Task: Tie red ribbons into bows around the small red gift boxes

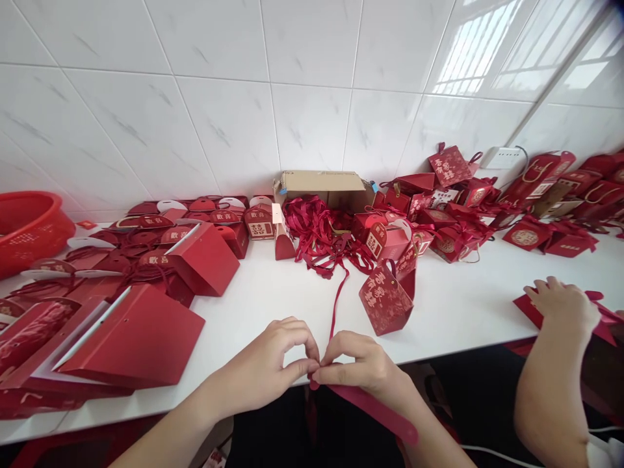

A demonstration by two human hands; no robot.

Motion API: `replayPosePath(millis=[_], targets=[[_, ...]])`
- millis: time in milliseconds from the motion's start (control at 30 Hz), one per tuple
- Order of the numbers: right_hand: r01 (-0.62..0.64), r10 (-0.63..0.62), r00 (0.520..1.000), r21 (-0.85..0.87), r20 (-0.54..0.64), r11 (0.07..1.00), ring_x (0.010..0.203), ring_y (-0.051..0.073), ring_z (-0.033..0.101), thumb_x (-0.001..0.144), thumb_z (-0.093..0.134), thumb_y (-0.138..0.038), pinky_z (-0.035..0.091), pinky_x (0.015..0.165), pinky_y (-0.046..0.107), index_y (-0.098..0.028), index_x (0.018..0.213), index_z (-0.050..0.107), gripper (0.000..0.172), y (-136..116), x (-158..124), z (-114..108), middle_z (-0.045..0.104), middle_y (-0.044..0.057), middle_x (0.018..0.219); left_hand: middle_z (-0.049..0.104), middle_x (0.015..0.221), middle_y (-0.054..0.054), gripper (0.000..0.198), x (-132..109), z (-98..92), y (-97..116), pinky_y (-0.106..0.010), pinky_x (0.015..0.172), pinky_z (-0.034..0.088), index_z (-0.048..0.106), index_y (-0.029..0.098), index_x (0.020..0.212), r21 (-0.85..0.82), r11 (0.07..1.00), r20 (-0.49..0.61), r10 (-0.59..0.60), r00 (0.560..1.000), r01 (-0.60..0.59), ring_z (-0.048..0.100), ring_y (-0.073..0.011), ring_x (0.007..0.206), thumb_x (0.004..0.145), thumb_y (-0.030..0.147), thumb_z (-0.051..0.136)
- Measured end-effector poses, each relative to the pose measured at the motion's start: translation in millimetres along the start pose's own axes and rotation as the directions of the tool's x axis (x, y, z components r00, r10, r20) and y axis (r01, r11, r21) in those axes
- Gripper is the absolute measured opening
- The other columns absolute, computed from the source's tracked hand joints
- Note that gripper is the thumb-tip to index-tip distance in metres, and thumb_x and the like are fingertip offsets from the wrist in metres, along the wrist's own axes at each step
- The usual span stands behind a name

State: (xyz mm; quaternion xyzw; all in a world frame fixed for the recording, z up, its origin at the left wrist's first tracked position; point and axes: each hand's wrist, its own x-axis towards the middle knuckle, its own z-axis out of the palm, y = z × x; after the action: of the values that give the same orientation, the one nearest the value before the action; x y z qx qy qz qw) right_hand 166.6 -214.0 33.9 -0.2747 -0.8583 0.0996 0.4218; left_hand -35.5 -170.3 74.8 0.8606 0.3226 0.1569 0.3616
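Note:
At the table's front edge, my left hand point(283, 354) and my right hand point(358, 361) meet fingertip to fingertip, both pinched. A flat red strap point(377, 409) with a rounded end hangs from my right hand across the right wrist. A narrow dark red ribbon point(335, 305) runs from the tangled ribbon pile point(314, 224) down behind my right fingers. A bit of red shows under the pinched fingertips; the exact hold is partly hidden. Nearest on the right stands a red gift box point(386, 299) with gold characters and a ribbon loop.
Red gift boxes point(146, 338) crowd the left side of the white table point(273, 292), beside a red plastic basket point(34, 221). An open cardboard box point(322, 182) stands by the tiled wall. More boxes point(453, 227) are piled right. Another person's hand point(560, 302) rests on a red box.

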Motion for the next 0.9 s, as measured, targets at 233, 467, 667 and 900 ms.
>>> replayPosePath(millis=[233,467,667,900], targets=[[-0.16,0.163,0.986,0.118,-0.02,0.98,0.072,0.012,0.063,0.086,0.061,-0.018,0.052,0.065,0.023,-0.026,0.103,0.071,0.021,12.2,-10.8,14.5,0.066,0.003,0.082,0.069,0.075,0.0,0.01,-4.2,23.3,-14.8,-0.033,0.08,0.048,0.066,0.025,0.074,0.057,0.997,-0.327,0.075,0.942,-0.059,0.064,-0.0179,0.078,0.082,0.02,0.062],[-0.174,0.214,0.935,0.162,-0.281,0.971,0.066,0.011,0.064,0.085,0.064,-0.02,0.052,0.057,0.02,-0.029,0.103,0.073,0.022,34.5,-17.3,38.4,0.063,0.002,0.075,0.07,0.077,-0.004,0.007,10.6,50.7,-37.1,-0.03,0.07,0.055,0.067,0.022,0.076,-0.147,0.986,-0.55,-0.012,0.835,-0.083,0.067,-0.0185,0.076,0.082,0.021,0.063],[-0.152,0.255,0.873,0.265,-0.415,0.952,0.067,0.012,0.066,0.084,0.063,-0.014,0.057,0.059,0.022,-0.029,0.105,0.071,0.027,43.5,-14.7,46.5,0.066,0.003,0.08,0.071,0.085,-0.004,0.012,27.2,42.4,-45.9,-0.031,0.079,0.054,0.066,0.02,0.081,-0.436,0.899,-0.273,-0.174,0.946,0.04,0.067,-0.0185,0.083,0.085,0.029,0.06],[-0.221,0.354,0.869,0.371,-0.345,0.902,0.071,0.014,0.067,0.079,0.065,-0.007,0.057,0.061,0.025,-0.025,0.105,0.07,0.032,53.2,-15.9,49.1,0.068,0.004,0.082,0.071,0.086,-0.004,0.013,30.0,37.5,-53.1,-0.03,0.083,0.051,0.066,0.02,0.079,-0.485,0.869,-0.167,-0.203,0.965,0.099,0.066,-0.018,0.085,0.085,0.029,0.059]])
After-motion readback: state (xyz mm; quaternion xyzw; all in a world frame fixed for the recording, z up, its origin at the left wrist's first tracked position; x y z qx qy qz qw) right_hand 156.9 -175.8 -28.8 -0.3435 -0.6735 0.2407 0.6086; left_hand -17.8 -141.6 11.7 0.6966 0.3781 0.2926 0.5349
